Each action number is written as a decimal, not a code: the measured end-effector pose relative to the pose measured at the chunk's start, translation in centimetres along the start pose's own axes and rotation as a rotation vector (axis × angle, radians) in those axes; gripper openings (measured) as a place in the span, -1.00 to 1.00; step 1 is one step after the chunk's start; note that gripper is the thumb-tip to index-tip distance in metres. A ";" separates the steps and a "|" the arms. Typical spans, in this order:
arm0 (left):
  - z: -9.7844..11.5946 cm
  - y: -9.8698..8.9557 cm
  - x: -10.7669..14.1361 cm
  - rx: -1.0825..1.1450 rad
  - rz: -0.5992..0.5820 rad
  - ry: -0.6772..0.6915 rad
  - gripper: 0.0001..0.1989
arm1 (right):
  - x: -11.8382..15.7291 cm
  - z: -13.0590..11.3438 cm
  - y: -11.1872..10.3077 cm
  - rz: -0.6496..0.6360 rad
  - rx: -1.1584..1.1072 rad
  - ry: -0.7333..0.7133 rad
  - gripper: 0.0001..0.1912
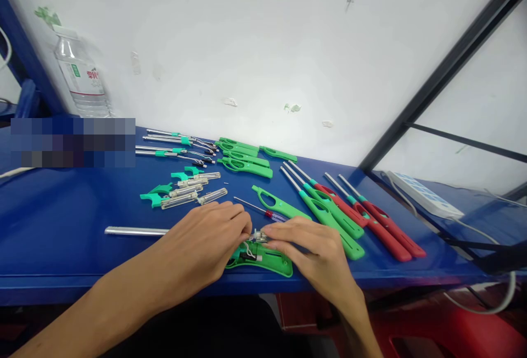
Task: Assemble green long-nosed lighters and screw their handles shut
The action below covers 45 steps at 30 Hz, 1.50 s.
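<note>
A green lighter half-shell [280, 262] lies open side up at the table's front edge, with wires and a black part inside it. A metal tube [135, 231] runs out to the left from under my left hand [214, 231]. The fingers of that hand are closed together over the shell's left end; what they pinch is hidden. My right hand [313, 242] pinches a small clear part [260, 235] between thumb and fingers, just above the shell. Behind the hands lie a screwdriver [274, 216] and another green shell [282, 203].
Clear fuel tanks [180, 200], teal triggers [152, 199], metal tubes with wires [164, 150] and green shells [247, 167] lie behind to the left. Green lighters [333, 226] and red lighters [387, 229] lie right. A bottle [82, 78] and power strip [426, 194] stand at the sides.
</note>
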State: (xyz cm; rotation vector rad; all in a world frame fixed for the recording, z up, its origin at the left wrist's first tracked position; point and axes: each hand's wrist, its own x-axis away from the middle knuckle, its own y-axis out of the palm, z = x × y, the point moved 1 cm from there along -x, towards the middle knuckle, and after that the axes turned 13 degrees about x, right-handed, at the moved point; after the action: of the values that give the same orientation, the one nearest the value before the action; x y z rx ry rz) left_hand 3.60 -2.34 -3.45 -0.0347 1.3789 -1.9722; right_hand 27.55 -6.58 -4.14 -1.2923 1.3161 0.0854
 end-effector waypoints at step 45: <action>0.9 -0.8 1.7 -0.107 -0.037 -0.084 -0.76 | 0.3 -0.6 -0.2 -0.247 0.059 0.181 -0.85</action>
State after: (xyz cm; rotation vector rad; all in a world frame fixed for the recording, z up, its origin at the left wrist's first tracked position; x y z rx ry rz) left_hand 2.25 -3.86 -3.03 -0.1920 1.4371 -1.9033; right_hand 27.39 -7.22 -4.05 -1.4272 1.2896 -0.2456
